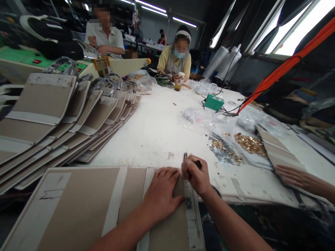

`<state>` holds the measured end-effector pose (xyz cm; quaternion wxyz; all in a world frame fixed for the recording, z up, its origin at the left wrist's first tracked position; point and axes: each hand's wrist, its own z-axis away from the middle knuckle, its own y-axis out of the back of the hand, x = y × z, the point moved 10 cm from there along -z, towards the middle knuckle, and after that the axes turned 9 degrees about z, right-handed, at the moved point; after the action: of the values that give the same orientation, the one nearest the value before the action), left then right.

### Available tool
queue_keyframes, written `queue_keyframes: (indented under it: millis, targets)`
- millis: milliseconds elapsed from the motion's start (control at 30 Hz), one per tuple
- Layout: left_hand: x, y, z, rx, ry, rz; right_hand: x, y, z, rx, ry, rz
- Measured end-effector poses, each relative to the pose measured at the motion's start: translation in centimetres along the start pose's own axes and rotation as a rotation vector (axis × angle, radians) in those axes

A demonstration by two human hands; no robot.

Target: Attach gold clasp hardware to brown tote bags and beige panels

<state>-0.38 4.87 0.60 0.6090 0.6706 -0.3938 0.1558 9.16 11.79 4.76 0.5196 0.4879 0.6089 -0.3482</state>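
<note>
A large beige panel with white strips across it lies flat before me, reaching over the table's front edge. My left hand rests palm down on its right part, fingers stretched out. At the panel's upper right corner, my right hand is closed round a black-handled tool, whose kind I cannot tell. A small shiny metal piece shows just past its fingers; whether it belongs to the tool is unclear. Along the panel's right edge runs a whitish strip with dark marks.
Stacked similar panels fan out at left. Small gold-coloured metal parts lie in piles at right, near a green box and an orange-wrapped cable. Another person's hand rests on a panel at right. Two people sit across the table.
</note>
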Motion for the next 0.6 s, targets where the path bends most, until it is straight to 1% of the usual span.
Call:
queue_keyframes:
  millis: [33,167,233,333,367,500,600]
  targets:
    - [0.0,0.0,0.0,0.000,0.001,-0.002,-0.4,0.2,0.0,0.014,0.009,-0.010]
    - [0.2,0.1,-0.1,0.016,-0.012,-0.006,-2.7,1.3,0.0,0.066,0.121,-0.093]
    - [0.2,0.1,-0.1,0.017,-0.018,-0.015,-2.2,1.6,0.0,0.082,0.107,-0.074]
    - [0.1,0.0,-0.2,0.017,-0.021,-0.029,-0.5,1.8,0.1,0.086,0.036,-0.029]
    - [0.1,0.0,-0.2,0.021,-0.023,-0.031,-0.2,1.8,0.2,0.085,0.035,-0.036]
    - [0.1,0.0,-0.2,0.035,-0.025,-0.030,-0.7,2.0,0.7,0.094,0.102,-0.093]
    - [0.1,-0.2,-0.3,0.022,-0.029,-0.019,0.2,1.3,0.6,0.084,0.062,-0.009]
